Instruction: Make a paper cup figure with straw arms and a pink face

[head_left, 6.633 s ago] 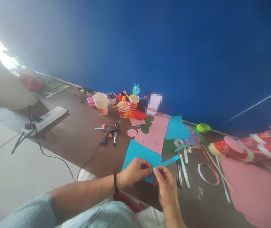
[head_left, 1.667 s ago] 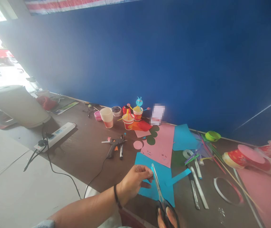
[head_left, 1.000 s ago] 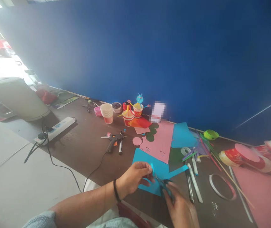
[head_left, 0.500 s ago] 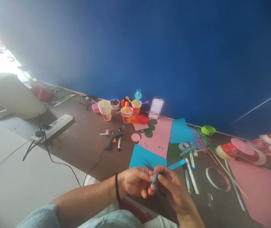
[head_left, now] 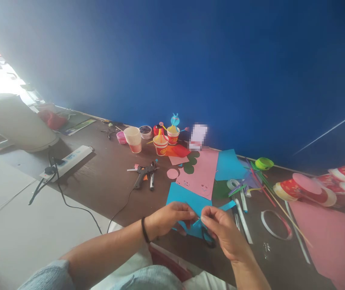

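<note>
Over a blue paper sheet (head_left: 180, 193), my left hand (head_left: 170, 217) is closed, its thumb and fingers pinching a small strip of blue paper (head_left: 195, 222). Fingertips of my right hand (head_left: 220, 229) are pinched together at the strip's right end. Fingers partly hide how the strip is held. Just below my right fingers, the dark handles of scissors (head_left: 207, 238) lie on the sheet. A longer blue paper strip (head_left: 228, 205) rests beyond my right hand.
Behind the hands lie pink paper (head_left: 205, 173) and green paper circles (head_left: 189, 167). A glue gun (head_left: 142, 175) with its cord lies to the left. Decorated paper cups (head_left: 161, 145) stand near the wall. Markers (head_left: 244, 225), a tape ring (head_left: 276, 225) and red cups (head_left: 305, 187) are on the right.
My hands have shifted slightly, the fingers now higher on the blue sheet, and the small strip points differently. More of the blue sheet and the scissors' handles now show.
</note>
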The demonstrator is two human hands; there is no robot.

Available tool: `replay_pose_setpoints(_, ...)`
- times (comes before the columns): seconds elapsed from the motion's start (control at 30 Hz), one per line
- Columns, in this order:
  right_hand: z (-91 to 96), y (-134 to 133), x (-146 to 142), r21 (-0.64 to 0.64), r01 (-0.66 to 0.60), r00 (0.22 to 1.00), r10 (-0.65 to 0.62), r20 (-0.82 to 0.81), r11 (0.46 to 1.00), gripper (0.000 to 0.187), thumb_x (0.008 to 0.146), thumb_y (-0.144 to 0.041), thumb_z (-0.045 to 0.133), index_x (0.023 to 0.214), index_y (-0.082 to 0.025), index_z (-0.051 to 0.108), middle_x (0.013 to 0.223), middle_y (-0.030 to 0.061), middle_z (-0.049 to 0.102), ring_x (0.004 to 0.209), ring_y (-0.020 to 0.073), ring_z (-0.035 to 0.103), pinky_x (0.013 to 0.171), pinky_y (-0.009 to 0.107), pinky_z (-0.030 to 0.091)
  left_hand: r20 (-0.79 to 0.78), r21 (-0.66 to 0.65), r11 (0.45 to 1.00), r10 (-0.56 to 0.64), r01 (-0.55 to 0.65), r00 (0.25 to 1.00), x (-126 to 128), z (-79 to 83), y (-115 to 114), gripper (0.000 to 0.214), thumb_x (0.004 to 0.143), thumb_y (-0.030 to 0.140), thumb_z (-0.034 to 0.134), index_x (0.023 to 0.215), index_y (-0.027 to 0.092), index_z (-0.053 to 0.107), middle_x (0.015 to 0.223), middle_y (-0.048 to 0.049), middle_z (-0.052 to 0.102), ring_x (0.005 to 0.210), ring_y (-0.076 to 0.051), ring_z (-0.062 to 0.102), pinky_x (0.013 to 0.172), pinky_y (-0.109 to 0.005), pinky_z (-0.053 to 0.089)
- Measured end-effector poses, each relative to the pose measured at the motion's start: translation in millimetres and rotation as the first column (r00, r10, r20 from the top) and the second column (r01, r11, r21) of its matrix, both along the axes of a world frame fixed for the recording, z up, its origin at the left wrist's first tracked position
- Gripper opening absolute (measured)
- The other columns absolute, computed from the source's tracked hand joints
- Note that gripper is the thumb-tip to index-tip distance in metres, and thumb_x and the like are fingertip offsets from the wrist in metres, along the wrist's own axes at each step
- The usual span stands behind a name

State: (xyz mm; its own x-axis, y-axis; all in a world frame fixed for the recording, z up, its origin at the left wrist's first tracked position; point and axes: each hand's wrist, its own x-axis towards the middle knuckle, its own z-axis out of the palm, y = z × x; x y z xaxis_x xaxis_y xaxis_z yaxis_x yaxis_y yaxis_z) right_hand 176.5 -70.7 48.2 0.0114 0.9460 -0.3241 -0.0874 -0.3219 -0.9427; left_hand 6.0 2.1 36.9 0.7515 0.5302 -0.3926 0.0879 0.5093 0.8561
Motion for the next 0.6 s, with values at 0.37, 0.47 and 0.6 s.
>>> replay_pose_setpoints(0.37,3.4,11.7,-1.1,0.045,-0.051,0.949,0.034,0.314,0.998,0.016,0.069,-0.031,0.056,0.063,-0.017,0.051,0.057,-0.0054,0.042,0.056,0.0093,0.036,0.053,0.022,0.031,-0.150,0.242,0.970,0.017,0.020,0.989,6.0,-4.4,-0.8,0.022,0.067,0.033,0.068,0.075,0.013,0.066,0.066,-0.0001,0.057,0.060,-0.009,0.050,0.055,-0.021,0.041)
replay_pose_setpoints(0.47,2.3,11.8,-1.1,0.044,-0.032,0.952,0.017,0.306,0.999,0.018,0.071,-0.034,0.057,0.066,-0.017,0.052,0.057,-0.0062,0.041,0.053,0.0083,0.034,0.050,0.021,0.028,-0.180,0.244,0.970,0.049,-0.004,0.982,7.9,-6.6,-1.0,0.020,0.065,0.031,0.066,0.074,0.013,0.066,0.064,0.0004,0.056,0.057,-0.009,0.049,0.054,-0.021,0.041)
replay_pose_setpoints(0.6,-0.5,10.2,-4.1,0.019,-0.002,0.970,-0.002,0.242,1.000,0.022,0.074,-0.039,0.057,0.077,-0.018,0.054,0.057,-0.0081,0.037,0.046,0.0060,0.027,0.043,0.020,0.022,-0.194,0.209,0.976,0.109,-0.067,0.975,10.2,-7.0,-0.5,0.020,0.064,0.031,0.064,0.072,0.013,0.065,0.063,0.0007,0.056,0.055,-0.009,0.049,0.054,-0.023,0.041)
